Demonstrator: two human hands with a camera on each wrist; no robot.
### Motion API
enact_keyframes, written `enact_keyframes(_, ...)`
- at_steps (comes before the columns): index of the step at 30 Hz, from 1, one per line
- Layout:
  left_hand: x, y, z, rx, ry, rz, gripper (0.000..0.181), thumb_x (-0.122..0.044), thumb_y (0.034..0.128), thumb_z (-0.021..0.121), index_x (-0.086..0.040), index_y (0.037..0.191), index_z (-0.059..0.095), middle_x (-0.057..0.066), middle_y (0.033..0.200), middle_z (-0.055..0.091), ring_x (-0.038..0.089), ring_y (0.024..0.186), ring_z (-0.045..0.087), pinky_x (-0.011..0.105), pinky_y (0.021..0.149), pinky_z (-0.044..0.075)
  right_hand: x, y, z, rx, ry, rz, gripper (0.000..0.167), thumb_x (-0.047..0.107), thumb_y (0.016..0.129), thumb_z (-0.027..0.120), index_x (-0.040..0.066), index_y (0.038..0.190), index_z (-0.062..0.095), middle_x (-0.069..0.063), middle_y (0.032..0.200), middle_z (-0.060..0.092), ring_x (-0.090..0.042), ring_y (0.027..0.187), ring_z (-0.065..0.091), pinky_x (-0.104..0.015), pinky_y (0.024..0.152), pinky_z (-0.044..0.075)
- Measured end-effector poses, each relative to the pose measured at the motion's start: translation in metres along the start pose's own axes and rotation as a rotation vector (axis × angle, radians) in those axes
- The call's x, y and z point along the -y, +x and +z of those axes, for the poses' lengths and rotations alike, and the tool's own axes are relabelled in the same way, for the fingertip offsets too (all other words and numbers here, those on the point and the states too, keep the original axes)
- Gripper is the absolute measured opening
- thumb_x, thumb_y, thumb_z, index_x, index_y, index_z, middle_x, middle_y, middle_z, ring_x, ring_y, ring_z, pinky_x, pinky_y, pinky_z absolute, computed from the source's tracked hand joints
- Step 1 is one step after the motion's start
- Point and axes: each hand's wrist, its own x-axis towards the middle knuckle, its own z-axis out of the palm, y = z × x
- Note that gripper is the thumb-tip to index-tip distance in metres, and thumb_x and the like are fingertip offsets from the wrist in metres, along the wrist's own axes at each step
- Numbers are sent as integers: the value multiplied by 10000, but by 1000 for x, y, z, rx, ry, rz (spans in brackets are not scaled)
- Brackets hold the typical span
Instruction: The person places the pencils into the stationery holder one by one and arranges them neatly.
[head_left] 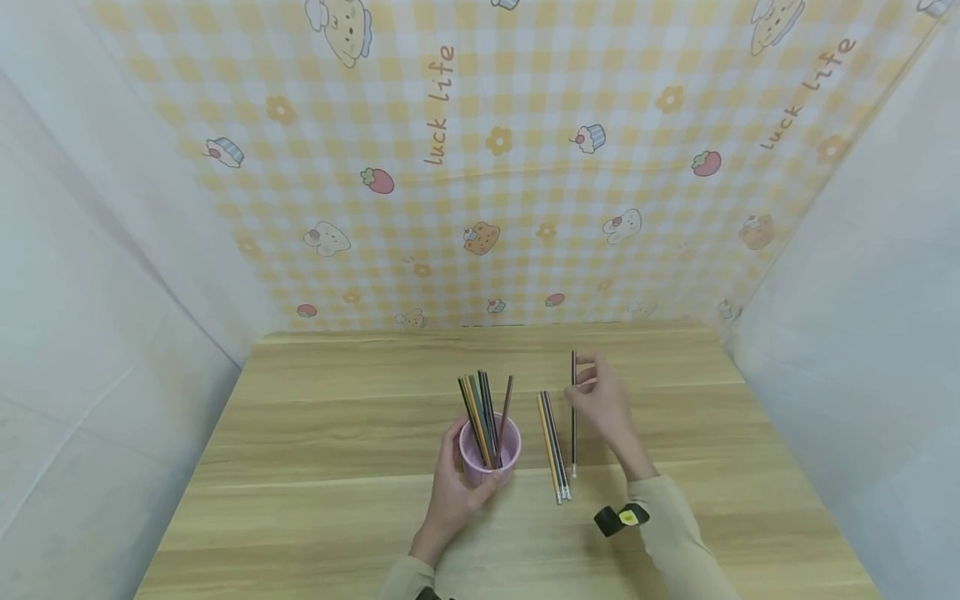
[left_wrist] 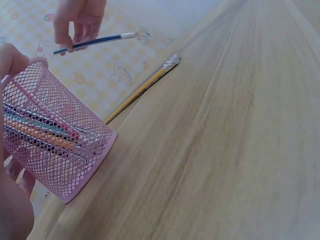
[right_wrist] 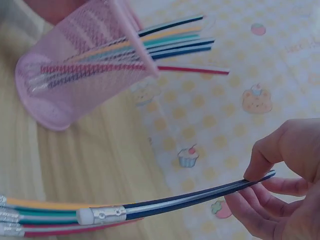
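A pink mesh pencil cup (head_left: 490, 450) stands on the table with several pencils (right_wrist: 175, 42) leaning in it. My left hand (head_left: 452, 492) grips the cup's side, thumb on the near side and fingers round the far left. Off to the right, my right hand (head_left: 603, 404) pinches a dark blue pencil (right_wrist: 175, 201) near its upper end. This pencil's white eraser (right_wrist: 86, 216) points down toward me, and it hangs apart from the others. Between cup and right hand lie several loose pencils (head_left: 553, 446), side by side, erasers nearest me; one is yellow.
The wood-grain table (head_left: 315, 467) reaches to a yellow checked cloth (head_left: 450, 208) with printed cartoons at the back. White sheets hang at the left (head_left: 112, 292) and right sides. A black strap device (head_left: 621, 518) sits at my right wrist.
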Motion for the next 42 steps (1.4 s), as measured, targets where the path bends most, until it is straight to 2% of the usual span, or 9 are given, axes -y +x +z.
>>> enact_keyframes(5,22,-3,4,-12,4,3,906,-75,708,842,-38,1493,391,178,1429,554,389,1263,567,588,1016,509,18,-2,-5,-50,35,-24,556,2,855,661,24,1385,495,-217,1098,643,-365,964,696,-328,697,616)
enact_keyframes(8,30,-3,3,-3,-3,4,903,-118,724,849,-105,1503,391,120,1444,552,353,1278,564,546,1037,510,27,-2,-7,-80,52,-40,558,-7,843,647,21,1381,501,-214,1097,641,-373,962,694,-333,692,615)
enact_keyframes(15,31,-4,2,7,-18,-3,889,-168,754,847,-140,1512,384,110,1456,545,343,1287,556,503,1063,504,46,-4,-9,-147,81,-96,537,-2,838,631,36,1358,503,-174,1092,632,-352,947,690,-292,672,601)
enact_keyframes(20,31,-4,2,7,-18,-2,894,-168,749,852,-147,1511,386,102,1458,544,337,1287,558,503,1062,503,61,-6,-7,-197,204,-195,534,-79,813,622,2,1329,511,-189,1050,622,-308,878,665,-207,645,593)
enact_keyframes(23,31,-4,2,4,-22,2,895,-159,741,853,-145,1508,391,100,1454,548,339,1286,559,515,1060,501,69,-8,-3,-215,279,-264,525,-118,801,611,-22,1308,514,-204,1023,616,-265,847,642,-195,629,593)
enact_keyframes(26,30,-3,2,2,-32,10,897,-142,731,851,-123,1503,394,111,1450,548,349,1286,559,529,1064,497,74,-8,2,-203,324,-309,505,-138,814,604,-33,1299,511,-204,1019,610,-215,844,625,-202,629,598)
enact_keyframes(33,-12,2,-2,8,-26,14,842,-27,722,825,96,1437,397,278,1387,550,459,1244,562,641,1029,474,79,-8,18,-137,366,-322,504,-155,810,611,-24,1288,517,-220,1014,613,-293,863,639,-216,639,607)
enact_keyframes(36,-9,1,-1,8,-24,10,851,-26,725,826,94,1445,390,279,1396,545,463,1249,558,651,1031,466,76,-9,25,-124,357,-318,512,-163,803,613,-32,1290,526,-226,1010,624,-293,856,649,-210,639,605)
enact_keyframes(42,18,-2,3,-5,-22,8,895,-59,717,845,-7,1484,386,196,1431,545,408,1279,554,629,1063,455,70,-14,38,-79,310,-260,522,-169,805,614,-54,1302,502,-259,1045,620,-339,885,649,-151,638,574)
